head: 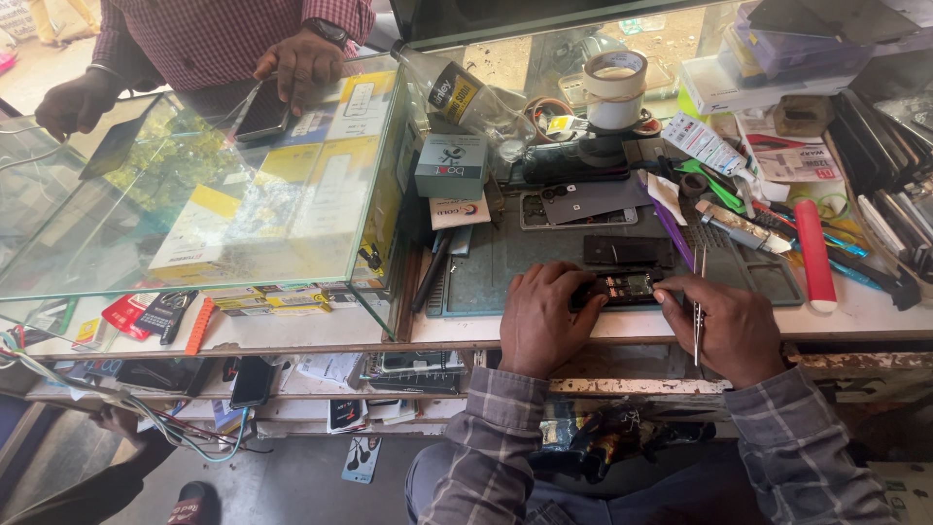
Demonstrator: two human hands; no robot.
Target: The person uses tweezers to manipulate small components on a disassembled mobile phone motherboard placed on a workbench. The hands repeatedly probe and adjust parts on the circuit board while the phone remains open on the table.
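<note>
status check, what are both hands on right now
Left hand steadies opened phone on mat. Right hand on phone's other end, gripping tweezers. Another person's hand on glass case, apart.

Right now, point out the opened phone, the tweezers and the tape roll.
opened phone (624,288), head view, exposed middle.
tweezers (698,321), head view, mid-shaft below the right hand (727,326).
tape roll (615,89), head view, outer side.

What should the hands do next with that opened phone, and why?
Probably bring the thin metal tweezers in the right hand to the opened black phone: the left hand steadies it on the grey-green mat, circuits exposed, tweezer tips pointing away.
</note>
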